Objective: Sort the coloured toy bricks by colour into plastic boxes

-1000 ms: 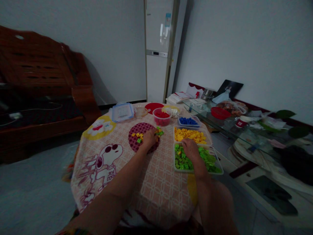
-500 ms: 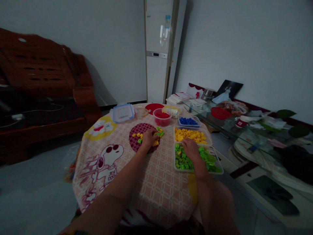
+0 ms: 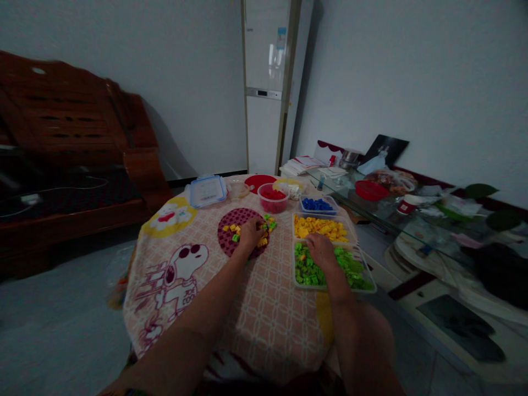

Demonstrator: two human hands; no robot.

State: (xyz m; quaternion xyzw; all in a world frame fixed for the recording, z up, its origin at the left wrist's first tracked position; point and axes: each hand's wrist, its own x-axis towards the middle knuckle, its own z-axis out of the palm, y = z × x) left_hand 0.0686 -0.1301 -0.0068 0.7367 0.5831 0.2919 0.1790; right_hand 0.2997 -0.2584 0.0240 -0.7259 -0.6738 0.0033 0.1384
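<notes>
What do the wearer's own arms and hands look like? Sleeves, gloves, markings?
Left hand and right hand are bare: no gloves. Both forearms are uncovered, with no watch, cable or marking visible. A sliver of dark patterned fabric shows by the left arm at the bottom edge, possibly a sleeve hem. Too dim to rule out rings.

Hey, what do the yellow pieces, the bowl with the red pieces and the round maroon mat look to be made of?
Yellow pieces: probably molded plastic, from their even, bright color.
Bowl: likely smooth, see-through plastic, since the color of the red pieces shows through its wall.
Mat: dull, with dark spots; maybe silicone or felt, too dim to tell.
</notes>
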